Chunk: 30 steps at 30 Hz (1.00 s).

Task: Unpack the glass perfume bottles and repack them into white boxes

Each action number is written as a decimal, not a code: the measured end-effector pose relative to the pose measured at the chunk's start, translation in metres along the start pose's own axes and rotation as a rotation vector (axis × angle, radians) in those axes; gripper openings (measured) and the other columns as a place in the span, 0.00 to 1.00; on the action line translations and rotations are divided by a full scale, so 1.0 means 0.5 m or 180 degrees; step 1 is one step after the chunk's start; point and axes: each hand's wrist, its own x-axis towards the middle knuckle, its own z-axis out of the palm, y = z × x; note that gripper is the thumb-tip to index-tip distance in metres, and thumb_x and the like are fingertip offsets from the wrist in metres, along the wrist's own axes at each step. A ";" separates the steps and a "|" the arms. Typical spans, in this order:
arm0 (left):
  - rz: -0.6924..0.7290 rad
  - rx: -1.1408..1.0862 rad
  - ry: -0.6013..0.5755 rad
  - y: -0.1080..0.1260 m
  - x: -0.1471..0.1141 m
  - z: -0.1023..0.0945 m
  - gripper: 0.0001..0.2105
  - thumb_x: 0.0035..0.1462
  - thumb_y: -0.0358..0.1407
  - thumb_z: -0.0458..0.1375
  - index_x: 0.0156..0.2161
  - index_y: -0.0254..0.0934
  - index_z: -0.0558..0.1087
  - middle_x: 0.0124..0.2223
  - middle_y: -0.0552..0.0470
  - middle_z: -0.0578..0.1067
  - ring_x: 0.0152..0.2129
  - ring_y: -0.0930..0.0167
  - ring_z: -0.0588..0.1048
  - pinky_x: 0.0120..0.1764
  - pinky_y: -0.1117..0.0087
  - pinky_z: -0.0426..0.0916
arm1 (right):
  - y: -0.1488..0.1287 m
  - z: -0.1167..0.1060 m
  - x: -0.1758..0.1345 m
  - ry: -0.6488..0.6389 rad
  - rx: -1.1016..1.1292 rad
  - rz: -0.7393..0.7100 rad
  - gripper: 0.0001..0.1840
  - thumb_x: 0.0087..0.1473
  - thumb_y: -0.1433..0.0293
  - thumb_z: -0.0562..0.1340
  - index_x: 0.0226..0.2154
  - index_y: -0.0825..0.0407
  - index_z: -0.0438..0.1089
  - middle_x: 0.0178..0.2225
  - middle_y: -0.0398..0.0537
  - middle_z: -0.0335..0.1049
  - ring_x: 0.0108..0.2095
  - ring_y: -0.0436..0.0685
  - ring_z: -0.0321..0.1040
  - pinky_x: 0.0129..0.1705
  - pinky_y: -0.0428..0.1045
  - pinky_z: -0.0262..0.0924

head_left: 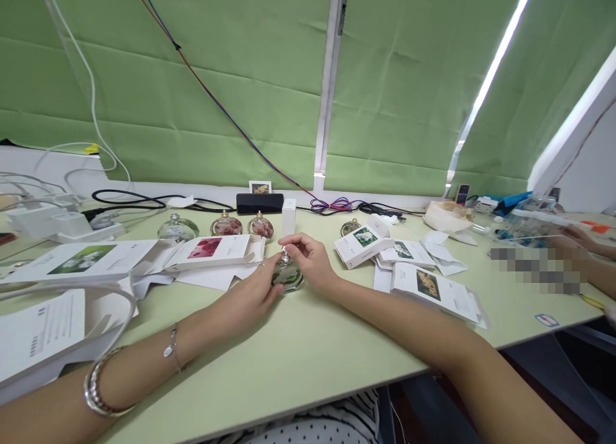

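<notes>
A round glass perfume bottle (289, 277) with dark green contents stands upright on the table between my hands. My left hand (257, 287) curls around the bottle's left side. At its neck, the fingers of my right hand (310, 261) are closed about the silvery top, and the palm covers part of the bottle's right side. A slim white box (289, 217) stands upright just behind. To the left rear are two reddish perfume bottles (226, 226) and a clear one (177, 228). Another perfume bottle (350, 227) sits behind the boxes on the right.
White picture boxes lie left, including one with a pink flower (231, 251) and one with white flowers (115, 259). More boxes (436, 290) lie right. A black phone (260, 203) and cables (332, 204) line the back. Another person's hands (572, 245) are at far right.
</notes>
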 end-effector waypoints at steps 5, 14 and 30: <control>-0.0072 -0.0023 -0.0084 0.000 -0.002 0.000 0.27 0.62 0.41 0.44 0.63 0.37 0.45 0.60 0.37 0.62 0.50 0.56 0.70 0.49 0.55 0.66 | -0.008 -0.009 0.013 0.0178 0.0155 0.0000 0.12 0.52 0.61 0.60 0.34 0.52 0.69 0.34 0.46 0.71 0.33 0.51 0.68 0.39 0.48 0.64; -0.0066 -0.0019 -0.0106 -0.003 0.000 -0.001 0.27 0.62 0.42 0.43 0.64 0.37 0.44 0.62 0.38 0.60 0.52 0.56 0.68 0.51 0.54 0.64 | -0.018 -0.030 0.033 0.0295 0.0546 0.0044 0.15 0.44 0.61 0.67 0.33 0.50 0.65 0.32 0.43 0.69 0.30 0.49 0.67 0.33 0.47 0.65; 0.0003 -0.0074 -0.0080 0.002 0.000 -0.002 0.23 0.61 0.40 0.45 0.60 0.38 0.49 0.50 0.40 0.68 0.38 0.60 0.74 0.39 0.60 0.68 | -0.040 -0.034 0.009 -0.0646 -0.0597 -0.0800 0.08 0.54 0.70 0.57 0.36 0.52 0.71 0.37 0.49 0.73 0.39 0.53 0.70 0.43 0.50 0.65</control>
